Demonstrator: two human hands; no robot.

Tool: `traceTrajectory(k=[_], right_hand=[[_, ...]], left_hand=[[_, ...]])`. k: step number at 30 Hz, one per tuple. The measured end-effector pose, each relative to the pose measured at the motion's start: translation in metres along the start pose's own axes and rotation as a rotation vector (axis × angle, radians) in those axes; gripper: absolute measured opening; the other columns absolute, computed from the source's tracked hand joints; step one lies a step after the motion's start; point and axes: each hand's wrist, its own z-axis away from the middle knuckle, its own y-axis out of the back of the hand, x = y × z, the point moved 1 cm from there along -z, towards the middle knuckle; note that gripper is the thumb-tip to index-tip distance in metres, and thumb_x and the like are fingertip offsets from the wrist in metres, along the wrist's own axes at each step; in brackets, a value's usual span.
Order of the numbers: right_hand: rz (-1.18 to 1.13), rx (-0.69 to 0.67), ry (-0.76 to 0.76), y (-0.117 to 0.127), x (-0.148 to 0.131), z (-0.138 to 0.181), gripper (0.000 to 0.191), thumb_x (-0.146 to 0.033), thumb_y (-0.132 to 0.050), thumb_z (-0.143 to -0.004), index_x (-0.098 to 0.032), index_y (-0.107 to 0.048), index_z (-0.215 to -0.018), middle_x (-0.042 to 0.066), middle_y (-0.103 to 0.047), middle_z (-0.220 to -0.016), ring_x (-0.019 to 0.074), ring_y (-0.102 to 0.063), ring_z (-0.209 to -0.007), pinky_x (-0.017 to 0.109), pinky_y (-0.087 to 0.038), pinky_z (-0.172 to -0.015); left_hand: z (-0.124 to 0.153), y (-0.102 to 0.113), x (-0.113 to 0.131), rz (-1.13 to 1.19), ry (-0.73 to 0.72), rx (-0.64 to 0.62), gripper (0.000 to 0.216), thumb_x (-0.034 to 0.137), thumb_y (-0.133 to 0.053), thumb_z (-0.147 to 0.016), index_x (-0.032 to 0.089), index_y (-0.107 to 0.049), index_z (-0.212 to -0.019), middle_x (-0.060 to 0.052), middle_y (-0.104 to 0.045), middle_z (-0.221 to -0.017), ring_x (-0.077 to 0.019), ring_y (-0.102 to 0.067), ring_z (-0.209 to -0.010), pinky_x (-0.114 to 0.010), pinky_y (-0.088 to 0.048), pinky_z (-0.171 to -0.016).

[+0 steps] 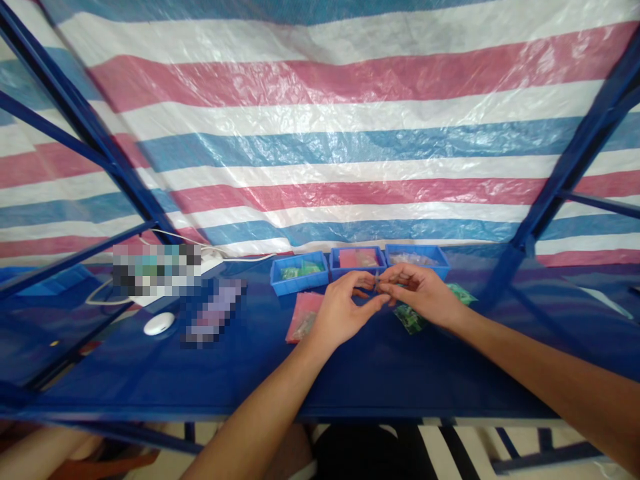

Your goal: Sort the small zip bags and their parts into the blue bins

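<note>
My left hand and my right hand meet above the table in front of the blue bins. Their fingertips come together around a small, thin, greyish piece, mostly hidden by the fingers and too small to name. Below my left hand lies a pink plastic bag with small greyish contents. Beneath my right hand is a green printed packet or board, and another green packet lies partly behind that wrist.
Three blue bins stand in a row: the left bin with green packets, the middle bin with pink ones, the right bin with clear bags. A white oval object and white cables lie left. Blue frame posts flank the table.
</note>
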Motion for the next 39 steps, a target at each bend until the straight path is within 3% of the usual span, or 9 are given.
traceTrajectory(k=[6, 13, 19, 23, 26, 29, 33, 36, 39], right_hand=[[0.025, -0.037, 0.008, 0.002, -0.001, 0.001, 0.037, -0.055, -0.075, -0.088, -0.022, -0.072, -0.106, 0.005, -0.077, -0.096, 0.0171, -0.069, -0.069, 0.035, -0.059, -0.068], [0.001, 0.064, 0.012, 0.003, 0.006, -0.002, 0.038, -0.051, -0.078, -0.086, -0.024, -0.067, -0.11, 0.004, -0.073, -0.094, 0.0156, -0.065, -0.066, 0.03, -0.055, -0.057], [-0.027, 0.039, 0.013, 0.005, 0.001, -0.003, 0.033, -0.051, -0.082, -0.082, -0.022, -0.067, -0.089, 0.005, -0.071, -0.114, 0.0133, -0.064, -0.07, 0.03, -0.056, -0.064], [0.003, -0.031, -0.013, 0.007, 0.002, -0.004, 0.032, -0.051, -0.08, -0.084, -0.022, -0.07, -0.095, 0.001, -0.072, -0.085, 0.0145, -0.063, -0.064, 0.031, -0.054, -0.064], [0.067, 0.009, 0.029, 0.013, 0.006, -0.008, 0.032, -0.052, -0.078, -0.086, -0.023, -0.071, -0.098, 0.001, -0.072, -0.082, 0.0154, -0.063, -0.062, 0.031, -0.053, -0.062], [0.255, 0.178, 0.122, 0.026, 0.006, -0.012, 0.032, -0.053, -0.072, -0.089, -0.024, -0.071, -0.101, 0.004, -0.074, -0.091, 0.0193, -0.065, -0.07, 0.034, -0.054, -0.065], [0.74, 0.38, 0.271, 0.049, 0.005, -0.018, 0.027, -0.047, -0.062, -0.095, -0.024, -0.072, -0.106, 0.009, -0.076, -0.104, 0.0271, -0.067, -0.086, 0.043, -0.054, -0.081], [0.981, 0.419, 0.303, 0.065, 0.011, -0.024, 0.026, -0.042, -0.059, -0.096, -0.022, -0.074, -0.102, 0.012, -0.076, -0.104, 0.0338, -0.064, -0.105, 0.048, -0.048, -0.099], [1.13, 0.358, 0.221, 0.075, 0.022, -0.03, 0.029, -0.044, -0.059, -0.096, -0.021, -0.076, -0.097, 0.012, -0.076, -0.099, 0.0344, -0.063, -0.105, 0.05, -0.044, -0.102]], left_hand=[[0.0, 0.003, 0.001, -0.01, 0.017, -0.002, 0.013, 0.031, -0.066, -0.097, 0.02, -0.071, -0.1, -0.005, -0.079, -0.096, -0.0185, -0.076, -0.086, -0.029, -0.061, -0.077], [-0.001, 0.002, -0.006, 0.067, 0.05, 0.05, 0.015, 0.027, -0.067, -0.095, 0.02, -0.064, -0.108, -0.005, -0.076, -0.094, -0.0174, -0.075, -0.087, -0.028, -0.061, -0.078], [-0.003, -0.001, -0.011, 0.22, 0.059, 0.086, 0.019, 0.026, -0.068, -0.095, 0.02, -0.058, -0.11, -0.005, -0.075, -0.097, -0.0165, -0.075, -0.093, -0.028, -0.059, -0.084], [-0.005, 0.001, -0.015, 0.251, 0.09, 0.119, 0.019, 0.027, -0.068, -0.095, 0.019, -0.057, -0.108, -0.005, -0.075, -0.096, -0.0166, -0.075, -0.092, -0.028, -0.06, -0.085], [-0.005, 0.004, -0.014, 0.157, 0.086, 0.111, 0.013, 0.027, -0.065, -0.097, 0.019, -0.061, -0.107, -0.006, -0.076, -0.101, -0.0177, -0.075, -0.093, -0.03, -0.06, -0.086], [-0.003, 0.007, -0.009, -0.058, 0.048, 0.085, 0.009, 0.022, -0.062, -0.096, 0.02, -0.067, -0.103, -0.006, -0.076, -0.103, -0.0178, -0.073, -0.089, -0.029, -0.059, -0.078], [0.001, 0.01, -0.001, -0.266, -0.05, 0.0, 0.014, 0.014, -0.058, -0.093, 0.021, -0.067, -0.101, -0.005, -0.072, -0.103, -0.0184, -0.069, -0.089, -0.027, -0.055, -0.069], [0.001, 0.017, 0.003, -0.425, -0.129, -0.07, 0.015, 0.014, -0.055, -0.095, 0.021, -0.067, -0.102, -0.006, -0.071, -0.104, -0.0214, -0.067, -0.097, -0.032, -0.055, -0.082], [0.0, 0.028, 0.002, -0.602, -0.143, -0.104, 0.013, 0.018, -0.056, -0.096, 0.022, -0.067, -0.1, -0.007, -0.07, -0.101, -0.0243, -0.065, -0.1, -0.038, -0.052, -0.094]])
